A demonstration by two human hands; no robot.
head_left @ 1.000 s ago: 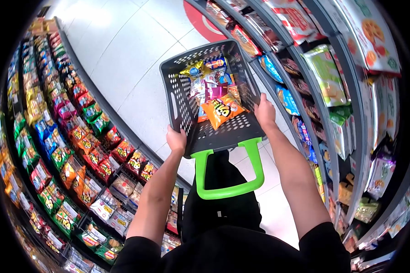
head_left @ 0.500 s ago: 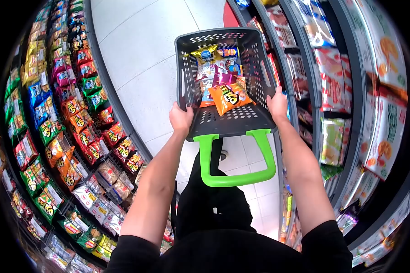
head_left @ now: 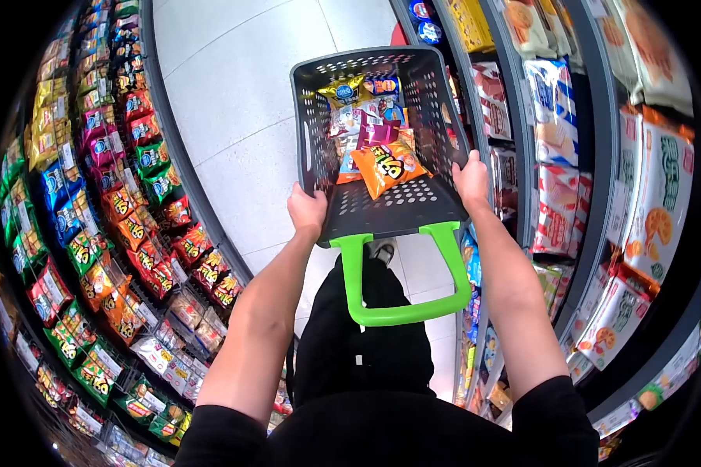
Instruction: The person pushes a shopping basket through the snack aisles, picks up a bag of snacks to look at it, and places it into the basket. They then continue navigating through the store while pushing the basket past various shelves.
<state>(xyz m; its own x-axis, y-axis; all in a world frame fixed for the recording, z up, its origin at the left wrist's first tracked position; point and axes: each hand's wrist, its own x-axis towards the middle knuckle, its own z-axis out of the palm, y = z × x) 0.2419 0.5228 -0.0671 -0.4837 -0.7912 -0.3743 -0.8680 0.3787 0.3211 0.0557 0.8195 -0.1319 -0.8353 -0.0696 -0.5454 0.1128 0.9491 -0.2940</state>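
Two hands (head_left: 308,212) grip perforated plastic basket (head_left: 313,140).

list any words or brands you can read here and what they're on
None reads clearly.
Orange bag in the basket: bold lettering, too blurred to read.
Yellow bag: round blue logo, text unreadable.
Shelf packets: print too small to read.

Left of me: sloping racks (head_left: 109,194) packed with small snack bags (head_left: 121,206) in orange, green, red, blue and yellow. Centre: white tiled floor (head_left: 234,101). Right of me: shelves (head_left: 522,117) of larger red-and-white packets (head_left: 557,210), with yellow boxes (head_left: 469,19) at the far end. Below: my black trousers (head_left: 366,350) and one shoe (head_left: 382,251) on the tiles.
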